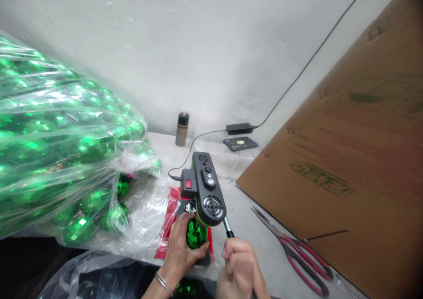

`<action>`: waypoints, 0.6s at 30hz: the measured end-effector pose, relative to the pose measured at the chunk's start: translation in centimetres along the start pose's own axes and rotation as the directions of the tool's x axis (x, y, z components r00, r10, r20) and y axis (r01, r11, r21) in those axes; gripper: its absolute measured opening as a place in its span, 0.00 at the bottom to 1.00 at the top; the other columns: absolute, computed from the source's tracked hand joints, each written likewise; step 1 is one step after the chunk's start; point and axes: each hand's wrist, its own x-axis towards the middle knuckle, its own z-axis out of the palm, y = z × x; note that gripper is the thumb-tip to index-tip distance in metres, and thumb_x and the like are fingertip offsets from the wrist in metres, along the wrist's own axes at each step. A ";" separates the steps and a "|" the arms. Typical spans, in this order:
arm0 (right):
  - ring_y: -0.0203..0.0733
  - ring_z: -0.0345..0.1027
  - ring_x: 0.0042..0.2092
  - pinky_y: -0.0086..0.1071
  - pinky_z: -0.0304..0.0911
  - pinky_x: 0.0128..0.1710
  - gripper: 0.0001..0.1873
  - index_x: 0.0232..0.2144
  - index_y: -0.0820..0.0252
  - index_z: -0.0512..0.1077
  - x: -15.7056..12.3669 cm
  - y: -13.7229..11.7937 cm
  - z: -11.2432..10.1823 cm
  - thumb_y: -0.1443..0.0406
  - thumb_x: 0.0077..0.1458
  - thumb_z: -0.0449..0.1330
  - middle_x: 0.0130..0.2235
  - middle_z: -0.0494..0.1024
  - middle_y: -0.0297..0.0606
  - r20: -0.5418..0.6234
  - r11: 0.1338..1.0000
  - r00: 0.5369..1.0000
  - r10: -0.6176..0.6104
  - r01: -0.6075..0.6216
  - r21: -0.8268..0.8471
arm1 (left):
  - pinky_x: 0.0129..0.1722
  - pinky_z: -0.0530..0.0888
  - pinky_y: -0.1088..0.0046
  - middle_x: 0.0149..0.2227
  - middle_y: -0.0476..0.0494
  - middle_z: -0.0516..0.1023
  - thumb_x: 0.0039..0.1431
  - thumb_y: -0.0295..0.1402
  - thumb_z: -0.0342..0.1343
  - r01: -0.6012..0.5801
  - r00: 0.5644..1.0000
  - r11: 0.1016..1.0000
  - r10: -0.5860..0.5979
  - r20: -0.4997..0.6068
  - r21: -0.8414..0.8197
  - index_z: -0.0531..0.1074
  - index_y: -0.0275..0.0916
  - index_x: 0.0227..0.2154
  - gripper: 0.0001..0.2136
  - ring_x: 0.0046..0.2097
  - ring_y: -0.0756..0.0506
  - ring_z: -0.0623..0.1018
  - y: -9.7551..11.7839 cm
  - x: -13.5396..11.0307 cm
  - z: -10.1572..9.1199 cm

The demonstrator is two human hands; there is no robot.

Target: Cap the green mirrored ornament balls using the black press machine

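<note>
A small black bench machine [205,188] with a red switch stands on the table in front of me. My left hand [181,250] is wrapped round a shiny green faceted ball [196,234] and holds it under the machine's head. My right hand [240,270] is closed in a fist on the machine's lever handle [228,228], low and to the right of the ball.
A big clear plastic bag of green balls [59,149] fills the left side. Red-handled scissors [297,257] lie right of the machine beside a leaning cardboard sheet [346,158]. A small bottle [181,129], a power adapter [239,128] and a dark flat device [240,143] sit by the wall.
</note>
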 end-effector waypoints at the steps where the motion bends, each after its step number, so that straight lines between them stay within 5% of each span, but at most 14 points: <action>1: 0.31 0.62 0.26 0.31 0.53 0.27 0.25 0.22 0.56 0.62 0.0 0.0 0.0 0.68 0.75 0.54 0.25 0.66 0.27 0.001 1.000 1.000 0.004 -0.004 0.000 | 0.54 0.87 0.47 0.58 0.32 0.86 0.49 0.32 0.71 0.000 1.000 1.000 0.000 -0.001 -0.001 0.76 0.39 0.58 0.31 0.55 0.30 0.87 0.0 0.0 0.0; 18: 0.31 0.61 0.23 0.29 0.53 0.25 0.26 0.20 0.56 0.61 0.1 0.6 0.0 0.68 0.74 0.54 0.22 0.64 0.27 0.010 0.999 0.999 -0.042 0.042 -0.015 | 0.55 0.87 0.42 0.56 0.31 0.86 0.46 0.33 0.72 0.066 0.997 0.998 -0.065 -0.035 0.022 0.72 0.38 0.60 0.35 0.56 0.28 0.87 -0.4 -0.5 1.1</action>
